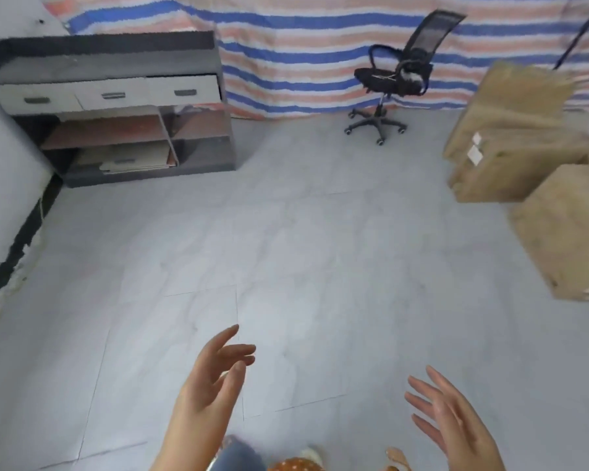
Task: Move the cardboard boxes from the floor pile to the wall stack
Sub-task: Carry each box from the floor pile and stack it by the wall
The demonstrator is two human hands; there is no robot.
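At the right edge of the view sit the boxes (510,137), plain brown cardboard, blurred by camera motion. Those farther back are piled one on another, their long sides running away toward the striped wall; two small white labels show on a front face. The nearest box (568,232) stands on the floor just in front of them, one corner turned toward the middle of the room, and its right part is cut off by the frame. How many boxes make up the pile is hard to tell.

Both hands hang low in the foreground over bare grey floor tiles (286,249), well apart from the boxes. The left hand (211,385) has a released grip, fingers spread and loosely bent, holding nothing. The right hand (453,416) is likewise released, fingers straight and fanned, palm turned inward.

Against the left wall stands a dark shelf unit (116,107) with three pale drawers on top and open compartments below. A black mesh office chair (395,76) on castors stands before a blue, pink and white striped tarp (303,45) covering the far wall.
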